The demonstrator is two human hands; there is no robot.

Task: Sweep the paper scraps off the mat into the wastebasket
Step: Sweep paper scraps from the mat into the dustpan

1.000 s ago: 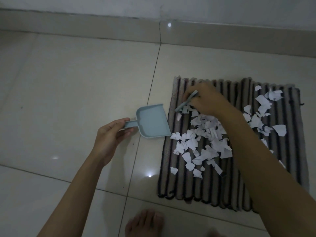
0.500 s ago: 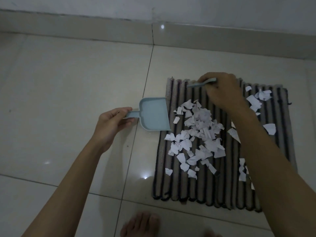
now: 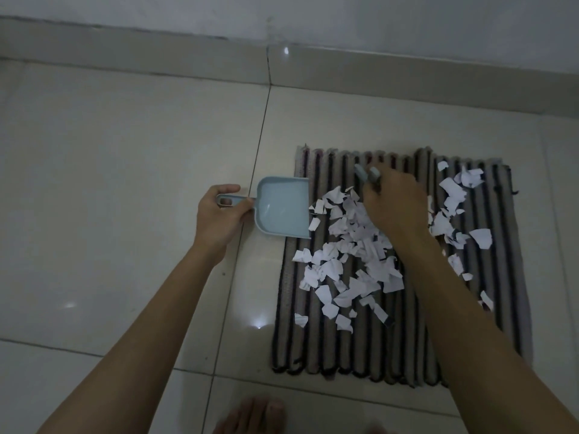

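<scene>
On the tiled floor [image 3: 125, 198], below the pale skirting that runs along the far side, lies a striped mat [image 3: 407, 349] with dark and beige ribs. Its left edge is close to a grout line between two tiles. Two bare forearms reach in from the near side, and the toes of one foot [image 3: 250, 415] show at the near edge of the floor.

White paper scraps [image 3: 347, 261] cover the middle and left part of the mat in a loose heap, and a smaller group lies toward the far right corner.

A light blue dustpan [image 3: 282, 208] rests on the floor with its open lip touching the left edge of the mat, just beside the nearest scraps. The left hand [image 3: 219, 220] grips the dustpan handle with curled fingers.

The right hand [image 3: 394, 205] is over the heap, its fingers curled round a small light blue brush [image 3: 362, 174]; only the end of the brush shows beyond the fingers, near the far edge of the mat.
</scene>
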